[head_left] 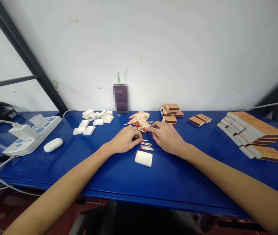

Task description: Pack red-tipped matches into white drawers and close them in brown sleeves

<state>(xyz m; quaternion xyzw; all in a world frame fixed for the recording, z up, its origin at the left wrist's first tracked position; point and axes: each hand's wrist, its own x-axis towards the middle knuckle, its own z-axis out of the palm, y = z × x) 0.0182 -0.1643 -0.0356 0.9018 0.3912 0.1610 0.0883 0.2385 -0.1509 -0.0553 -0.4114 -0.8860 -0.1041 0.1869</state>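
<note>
A heap of red-tipped matches (140, 120) lies at the middle of the blue table. My left hand (126, 139) is beside its near left edge, fingers curled and thumb and forefinger pinched at the end of a match (145, 140). At the heap's near right side is my right hand (167, 137), a finger reaching to the matches while its thumb appears apart; no held match shows clearly. Between the hands, a few loose matches (146, 143) and a small lined-up bunch (146, 148) lie flat. An open white matchbox tray (144, 158) sits just nearer to me.
Several white trays (89, 130) lie back left; orange matchboxes (169, 119) are piled back right, with two more (199, 119) beside them. A large matchbox stack (254, 130) stands far right. Leftward are a white earbud case (53, 145) and a power strip (35, 138) with cables.
</note>
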